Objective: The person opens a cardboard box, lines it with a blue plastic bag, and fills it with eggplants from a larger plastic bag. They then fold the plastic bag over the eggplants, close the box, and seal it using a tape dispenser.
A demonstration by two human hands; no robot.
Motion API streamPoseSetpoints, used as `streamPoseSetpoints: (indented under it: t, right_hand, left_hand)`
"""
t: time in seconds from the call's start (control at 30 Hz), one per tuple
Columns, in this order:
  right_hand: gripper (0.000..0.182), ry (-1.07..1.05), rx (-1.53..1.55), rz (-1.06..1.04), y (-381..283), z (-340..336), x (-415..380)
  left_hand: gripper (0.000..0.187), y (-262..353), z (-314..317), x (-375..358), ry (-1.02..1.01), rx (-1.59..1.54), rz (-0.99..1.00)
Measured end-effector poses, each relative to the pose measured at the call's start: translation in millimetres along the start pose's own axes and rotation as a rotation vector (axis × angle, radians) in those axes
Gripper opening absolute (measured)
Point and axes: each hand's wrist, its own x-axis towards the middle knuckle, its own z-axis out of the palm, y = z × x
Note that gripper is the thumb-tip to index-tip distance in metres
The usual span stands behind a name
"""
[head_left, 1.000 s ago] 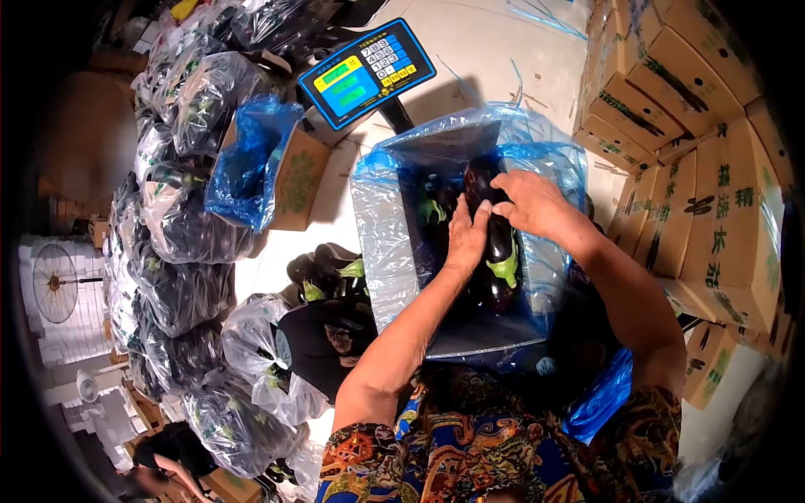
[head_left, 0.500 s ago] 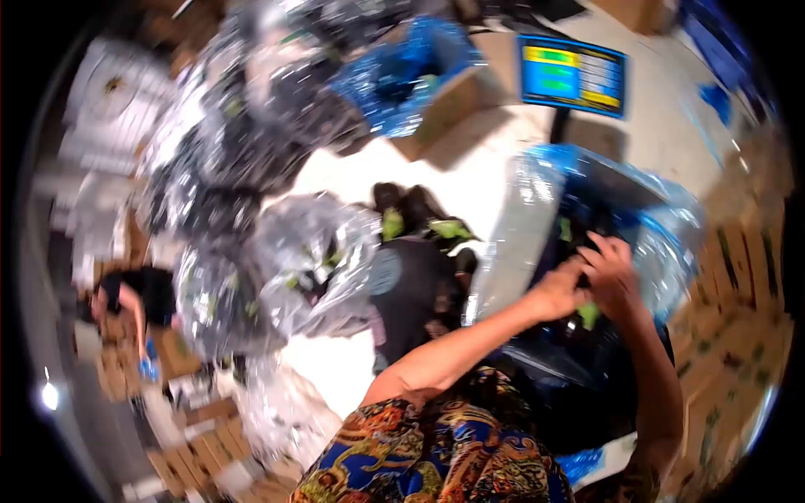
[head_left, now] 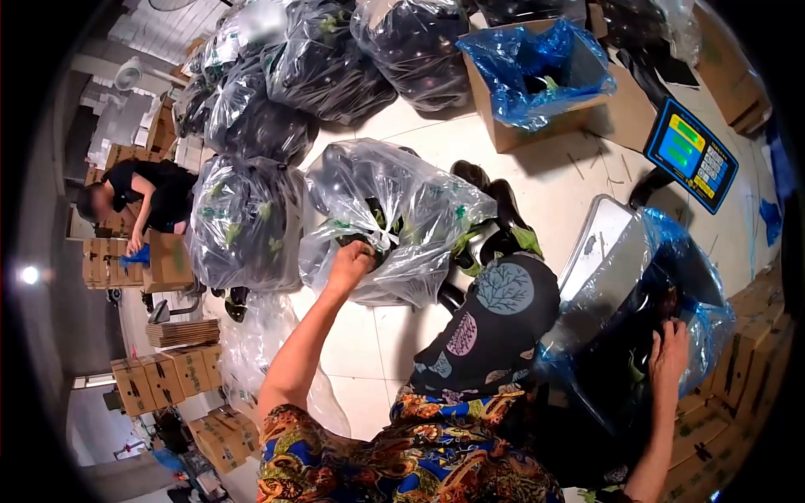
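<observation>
My left hand (head_left: 354, 260) reaches into the gathered mouth of a large clear plastic bag (head_left: 419, 189) of dark eggplants. Its fingers are closed around a dark eggplant (head_left: 375, 249) beside green stem caps; the plastic partly covers it. On the right, my right hand (head_left: 668, 352) is inside an open container lined with blue plastic (head_left: 692, 243). Its fingers curl on the lower end of an eggplant (head_left: 667, 301). Other eggplants lie dark and hard to separate below the liner's rim. Several loose eggplants (head_left: 503, 201) lie on the floor between the bag and the container.
A scale display (head_left: 693, 155) stands behind the container, beside its metal platform (head_left: 591, 239). Filled bags (head_left: 243, 222) line the left and back. A blue-lined carton (head_left: 537, 126) stands behind. Stacked cartons (head_left: 742, 352) flank the right. At far left, a person (head_left: 147, 197) bends over a carton.
Both hands were together over the lined container. My left hand has moved left to the clear bag, while my right hand stays at the container. The view has shifted.
</observation>
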Motion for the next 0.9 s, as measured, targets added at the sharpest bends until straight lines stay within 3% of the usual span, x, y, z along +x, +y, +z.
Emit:
streamPoseSetpoints:
  t: [0.07,0.1,0.2,0.23,0.3,0.43,0.6,0.63,0.73,0.77,0.8,0.83,0.9]
  right_hand:
    - [0.019,0.005,-0.020,-0.010,1,2,-1]
    - [0.018,0.005,-0.030,-0.015,0,1,-1]
    - [0.018,0.035,-0.021,-0.042,4,5,-1]
    - [0.018,0.022,-0.016,-0.039,3,4,0]
    - [0.018,0.026,-0.027,-0.026,4,5,0]
    - [0.018,0.038,-0.042,-0.032,3,8,0]
    - [0.018,0.026,-0.050,-0.026,1,5,1]
    - [0.018,0.025,-0.045,-0.026,2,5,1]
    - [0.019,0.015,-0.032,-0.033,1,3,1]
    - [0.019,0.011,-0.027,-0.033,1,2,1]
    - [0.019,0.010,-0.018,-0.031,2,2,0]
    - [0.020,0.011,-0.008,-0.029,3,4,0]
    - [0.020,0.014,0.015,-0.034,3,2,1]
  left_hand:
    - [0.017,-37,7,21,0.295,0.782,0.406]
    - [0.022,-41,15,31,0.314,0.712,0.458]
    - [0.024,-64,13,77,0.290,0.899,0.535]
    - [0.019,-40,9,91,0.203,0.936,0.288]
    - [0.020,-53,-6,116,0.248,1.297,0.319]
    - [0.024,-54,-22,151,0.158,1.279,0.026]
    - [0.029,-53,-30,153,0.157,0.891,-0.150]
    - [0.030,-51,-36,148,0.167,0.638,-0.176]
    - [0.034,-25,-51,99,0.073,-0.670,-0.376]
    - [0.035,-8,-50,69,-0.001,-0.927,-0.414]
    - [0.036,24,-43,34,-0.074,-1.061,-0.451]
    - [0.046,30,-34,6,-0.026,-1.008,-0.382]
    - [0.056,54,-24,-51,-0.201,-1.100,-0.342]
